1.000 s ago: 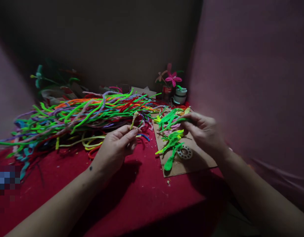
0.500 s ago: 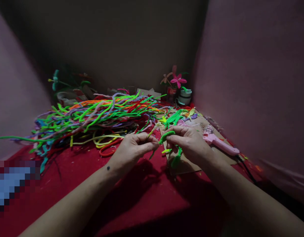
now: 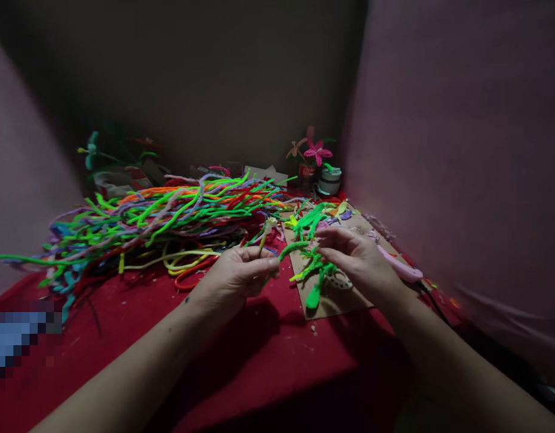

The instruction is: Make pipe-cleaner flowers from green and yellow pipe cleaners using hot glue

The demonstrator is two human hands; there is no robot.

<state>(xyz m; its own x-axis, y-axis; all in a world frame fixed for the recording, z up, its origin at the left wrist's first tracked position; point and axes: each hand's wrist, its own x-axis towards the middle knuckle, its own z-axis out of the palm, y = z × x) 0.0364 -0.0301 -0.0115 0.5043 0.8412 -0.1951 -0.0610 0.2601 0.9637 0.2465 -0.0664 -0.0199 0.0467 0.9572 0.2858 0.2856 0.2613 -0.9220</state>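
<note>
My left hand (image 3: 241, 273) is closed, thumb against fingers, on a thin pipe-cleaner stem with a pale yellow-white tuft (image 3: 270, 225) at its top. From the same pinch a green fuzzy pipe cleaner (image 3: 293, 248) sticks out to the right in a slight arch. My right hand (image 3: 356, 258) is just beyond that green end, thumb and fingers curved and a little apart; a firm hold on it does not show. Below and behind the fingertips lie green pipe-cleaner leaves (image 3: 312, 297) on a cardboard sheet (image 3: 340, 308).
A big heap of coloured pipe cleaners (image 3: 169, 216) spreads over the red cloth (image 3: 241, 361) to the left. A pink glue gun (image 3: 401, 264) lies right of my right hand. Behind stand a pink flower (image 3: 318, 153) and a small pale pot (image 3: 329, 180). Pink drapes hang at both sides.
The right fingers have loosened and drawn back from the green pipe cleaner, which now points out toward them. The tufted stem in my left hand stands more upright. The view has shifted slightly.
</note>
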